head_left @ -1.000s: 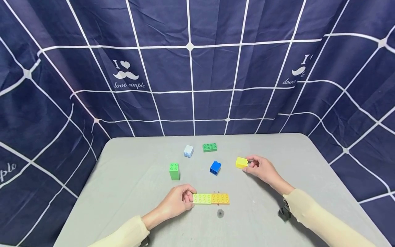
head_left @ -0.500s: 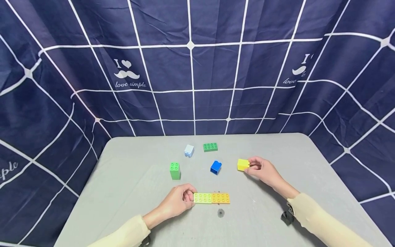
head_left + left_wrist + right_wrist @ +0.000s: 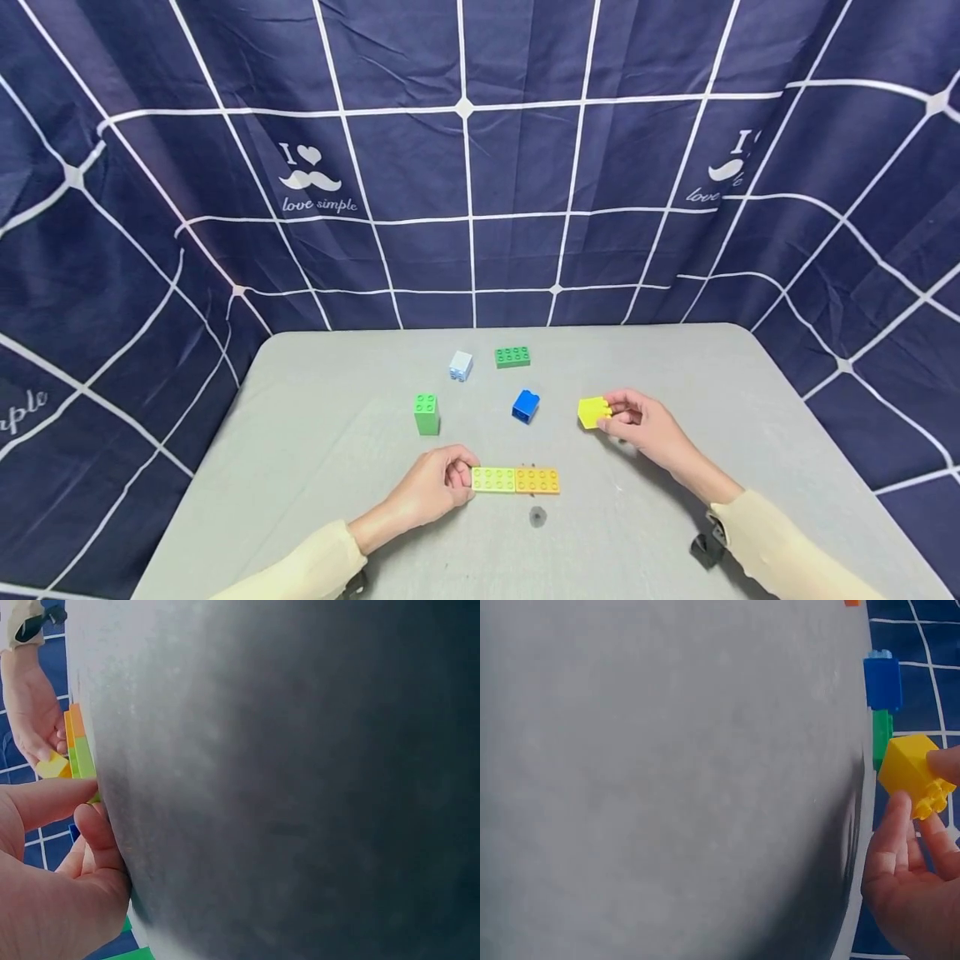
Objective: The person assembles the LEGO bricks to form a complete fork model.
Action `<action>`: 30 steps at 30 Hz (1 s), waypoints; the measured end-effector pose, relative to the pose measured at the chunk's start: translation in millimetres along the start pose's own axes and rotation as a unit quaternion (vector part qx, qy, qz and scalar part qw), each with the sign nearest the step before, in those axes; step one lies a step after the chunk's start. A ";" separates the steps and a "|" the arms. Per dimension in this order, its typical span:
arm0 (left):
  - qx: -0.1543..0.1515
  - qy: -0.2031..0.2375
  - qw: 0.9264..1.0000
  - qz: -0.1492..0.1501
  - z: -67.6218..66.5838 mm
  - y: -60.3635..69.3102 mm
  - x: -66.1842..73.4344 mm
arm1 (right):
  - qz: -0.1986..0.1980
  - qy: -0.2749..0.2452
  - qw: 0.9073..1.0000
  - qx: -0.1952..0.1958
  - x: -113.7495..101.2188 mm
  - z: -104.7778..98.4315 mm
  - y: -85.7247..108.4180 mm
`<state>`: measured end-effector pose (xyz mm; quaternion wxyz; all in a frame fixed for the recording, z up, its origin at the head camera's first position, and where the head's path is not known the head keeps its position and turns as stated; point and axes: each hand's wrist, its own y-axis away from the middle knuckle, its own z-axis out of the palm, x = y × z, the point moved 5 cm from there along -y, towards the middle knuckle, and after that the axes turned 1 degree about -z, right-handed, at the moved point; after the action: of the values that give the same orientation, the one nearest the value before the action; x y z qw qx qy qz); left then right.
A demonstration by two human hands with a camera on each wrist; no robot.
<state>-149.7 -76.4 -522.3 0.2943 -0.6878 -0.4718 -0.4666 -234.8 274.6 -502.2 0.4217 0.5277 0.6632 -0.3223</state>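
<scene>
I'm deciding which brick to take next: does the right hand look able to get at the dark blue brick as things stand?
Probably not yet: the right hand holds the yellow brick. Otherwise the way looks free, with no other brick between that and the dark blue brick.

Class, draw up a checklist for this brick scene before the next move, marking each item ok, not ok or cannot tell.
1. Right hand grips the yellow brick: ok.
2. Yellow brick's studs face up: not ok, they point toward the right hand.
3. Left hand holds the lime brick's left end: ok.
4. Lime brick and orange brick line up, studs up: ok.
5. Those two are fastened together: cannot tell.
</scene>
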 end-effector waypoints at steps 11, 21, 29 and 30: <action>0.001 -0.013 1.000 -0.002 -0.5 -1.0 -0.6 | -0.010 -0.030 0.999 0.007 -1.7 1.2 13.0; -0.002 -0.014 1.000 -0.003 0.9 -1.2 0.1 | -0.001 -0.047 0.999 -0.003 -4.9 8.4 14.8; -0.002 -0.011 1.000 0.001 0.3 -1.0 0.8 | 0.002 -0.072 0.997 -0.012 -8.7 16.9 21.9; -0.002 -0.011 1.000 0.001 0.1 -0.9 1.0 | 0.001 -0.070 0.997 -0.013 -9.2 17.5 22.5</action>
<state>-150.3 -75.7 -521.4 0.2883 -0.6937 -0.4736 -0.4597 -208.2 260.7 -501.1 0.4745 0.4989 0.6356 -0.3494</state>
